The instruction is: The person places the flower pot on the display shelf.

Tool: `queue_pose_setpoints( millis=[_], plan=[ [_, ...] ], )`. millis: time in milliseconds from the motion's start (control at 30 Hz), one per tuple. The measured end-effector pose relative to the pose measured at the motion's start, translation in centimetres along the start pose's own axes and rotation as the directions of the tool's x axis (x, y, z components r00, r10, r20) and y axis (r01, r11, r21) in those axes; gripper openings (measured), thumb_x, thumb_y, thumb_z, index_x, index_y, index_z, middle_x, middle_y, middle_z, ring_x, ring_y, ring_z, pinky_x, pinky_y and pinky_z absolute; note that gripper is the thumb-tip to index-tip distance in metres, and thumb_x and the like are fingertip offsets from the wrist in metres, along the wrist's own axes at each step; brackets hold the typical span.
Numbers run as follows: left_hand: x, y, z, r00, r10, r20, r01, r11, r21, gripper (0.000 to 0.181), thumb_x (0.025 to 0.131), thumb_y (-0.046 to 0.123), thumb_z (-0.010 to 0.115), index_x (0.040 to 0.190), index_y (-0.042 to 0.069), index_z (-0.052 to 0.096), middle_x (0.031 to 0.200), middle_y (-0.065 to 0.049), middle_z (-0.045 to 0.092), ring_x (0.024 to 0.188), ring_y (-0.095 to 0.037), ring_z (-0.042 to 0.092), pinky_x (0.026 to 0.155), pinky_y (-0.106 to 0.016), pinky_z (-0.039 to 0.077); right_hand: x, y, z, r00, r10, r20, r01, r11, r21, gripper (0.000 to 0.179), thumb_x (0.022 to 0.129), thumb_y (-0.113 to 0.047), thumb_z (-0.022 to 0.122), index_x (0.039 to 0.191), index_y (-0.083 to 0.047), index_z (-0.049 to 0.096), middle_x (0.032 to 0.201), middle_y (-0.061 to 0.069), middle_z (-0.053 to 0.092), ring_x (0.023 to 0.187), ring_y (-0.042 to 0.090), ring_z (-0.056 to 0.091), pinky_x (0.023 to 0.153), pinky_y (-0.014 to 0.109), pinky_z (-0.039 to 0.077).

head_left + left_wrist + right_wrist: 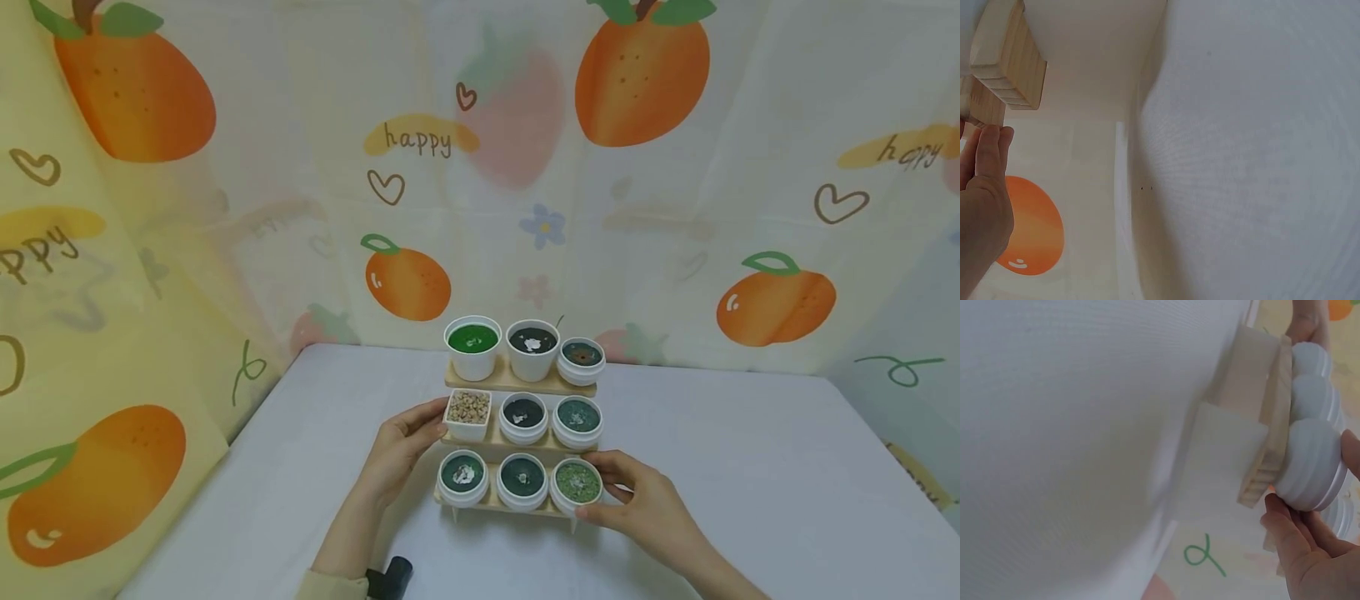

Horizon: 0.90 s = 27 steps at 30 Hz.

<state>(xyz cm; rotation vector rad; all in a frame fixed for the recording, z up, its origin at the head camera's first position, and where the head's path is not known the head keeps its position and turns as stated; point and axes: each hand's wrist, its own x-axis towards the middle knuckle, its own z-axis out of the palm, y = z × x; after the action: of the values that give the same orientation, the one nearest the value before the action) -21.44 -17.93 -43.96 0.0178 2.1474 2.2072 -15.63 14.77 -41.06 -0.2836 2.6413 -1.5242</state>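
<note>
A three-tier stand with wooden shelves (517, 507) and white supports (1216, 462) holds several white pots. My left hand (405, 442) holds the left end of the middle shelf (988, 106), beside a square pot (468, 417) of beige pebbles. Thumb and fingers of my right hand (637, 500) grip a ribbed round pot (1313, 465) at the right end of the front shelf, its top speckled light green. Two more round pots, the left one (462, 479) and the middle one (522, 481), share that row. From the left wrist, only shelf ends and my fingers show.
Two taller cups, one green-topped (472, 348) and one dark-topped (532, 350), stand on the back shelf with a low pot (581, 361). A white cloth (750, 467) covers the table. Behind hangs a fruit-printed curtain (300, 125). A black strap (390, 577) is on my left wrist.
</note>
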Motion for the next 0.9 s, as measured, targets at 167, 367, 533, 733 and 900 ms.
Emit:
queue_pose_setpoints(
  millis=[167,367,533,733,900],
  plan=[
    [0.1,0.0,0.0,1.000,-0.003,0.003,0.003,1.000,0.006,0.048,0.092,0.009,0.066,0.138,-0.002,0.054,0.141,-0.018,0.057,0.114,-0.002,0.063,0.099,-0.016,0.052,-0.1,0.1,0.1,1.000,0.019,-0.006,-0.019,1.000,-0.012,0.059,0.069,-0.029,0.089,0.121,-0.015,0.066,0.117,0.003,0.072,0.109,0.014,0.067,0.096,0.028,0.057],
    [0.0,-0.2,0.0,1.000,0.002,-0.002,-0.002,1.000,0.005,0.048,0.092,0.008,0.066,0.137,-0.002,0.054,0.141,-0.018,0.058,0.115,-0.003,0.063,0.098,-0.016,0.052,-0.2,0.1,-0.3,1.000,0.006,0.018,-0.006,0.999,-0.037,0.063,0.068,-0.033,0.090,0.123,-0.014,0.064,0.121,0.004,0.070,0.110,0.019,0.067,0.095,0.030,0.058],
    [0.0,-0.1,0.1,1.000,0.009,0.003,-0.009,1.000,0.009,0.048,0.092,0.009,0.066,0.138,-0.002,0.053,0.142,-0.019,0.057,0.117,-0.004,0.062,0.099,-0.016,0.052,0.0,0.2,-1.8,0.998,-0.016,0.054,0.022,0.993,-0.116,0.061,0.070,-0.039,0.088,0.120,-0.013,0.066,0.119,0.004,0.071,0.108,0.020,0.068,0.094,0.034,0.059],
    [0.0,-0.2,0.0,1.000,0.005,0.004,-0.005,1.000,0.013,0.048,0.093,0.007,0.064,0.138,-0.003,0.053,0.143,-0.020,0.056,0.120,-0.006,0.061,0.099,-0.015,0.051,0.8,1.1,-3.8,0.993,-0.006,0.118,0.029,0.982,-0.188,0.052,0.079,-0.040,0.080,0.119,-0.009,0.066,0.119,0.008,0.071,0.108,0.022,0.069,0.093,0.039,0.059],
    [0.0,-0.1,-0.2,1.000,-0.009,-0.005,0.009,1.000,0.015,0.047,0.093,0.006,0.063,0.138,-0.001,0.053,0.143,-0.018,0.056,0.120,-0.006,0.061,0.100,-0.016,0.051,1.4,2.2,-4.6,0.999,-0.031,0.029,0.040,0.934,-0.354,0.045,0.089,-0.043,0.070,0.122,-0.011,0.066,0.123,0.013,0.070,0.114,0.033,0.066,0.096,0.052,0.055]
  ],
)
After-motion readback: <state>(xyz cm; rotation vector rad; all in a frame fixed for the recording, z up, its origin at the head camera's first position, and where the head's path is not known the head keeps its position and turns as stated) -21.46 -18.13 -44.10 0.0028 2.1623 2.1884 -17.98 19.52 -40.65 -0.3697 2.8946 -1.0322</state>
